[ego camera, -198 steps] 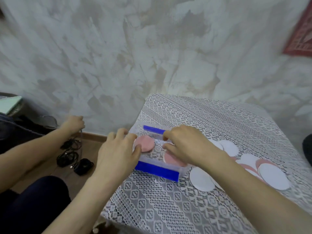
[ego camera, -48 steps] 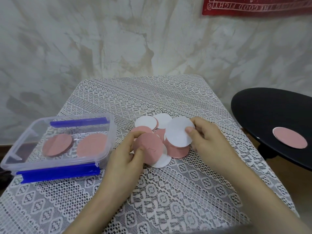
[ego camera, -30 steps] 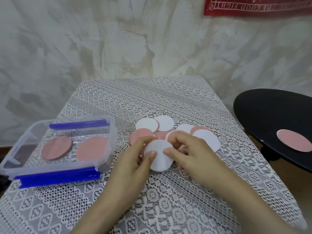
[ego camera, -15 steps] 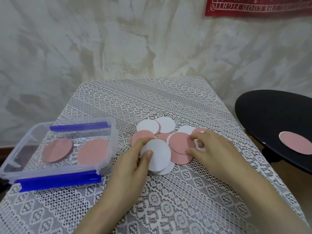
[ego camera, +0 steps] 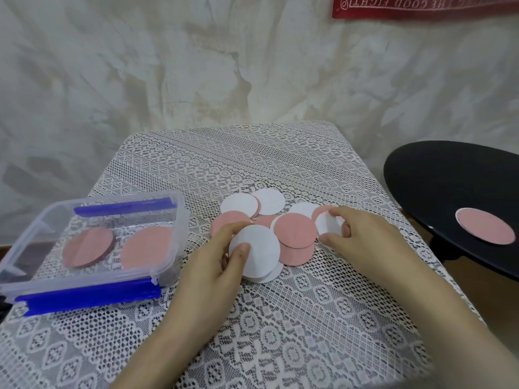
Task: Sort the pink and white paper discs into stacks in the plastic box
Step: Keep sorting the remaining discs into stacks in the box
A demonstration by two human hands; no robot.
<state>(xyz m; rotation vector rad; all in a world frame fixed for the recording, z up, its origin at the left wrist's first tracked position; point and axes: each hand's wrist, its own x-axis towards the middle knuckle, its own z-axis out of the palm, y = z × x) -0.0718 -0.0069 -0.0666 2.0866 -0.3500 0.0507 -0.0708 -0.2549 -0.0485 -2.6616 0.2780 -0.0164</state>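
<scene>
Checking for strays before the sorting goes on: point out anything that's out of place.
One pink disc lies alone on the black side table, off the lace-covered table where the other loose discs sit.

White disc (ego camera: 325,225) half under rt grip (ego camera: 362,234); banner (ego camera: 421,7), black table (ego camera: 449,178) partly off-frame.
</scene>
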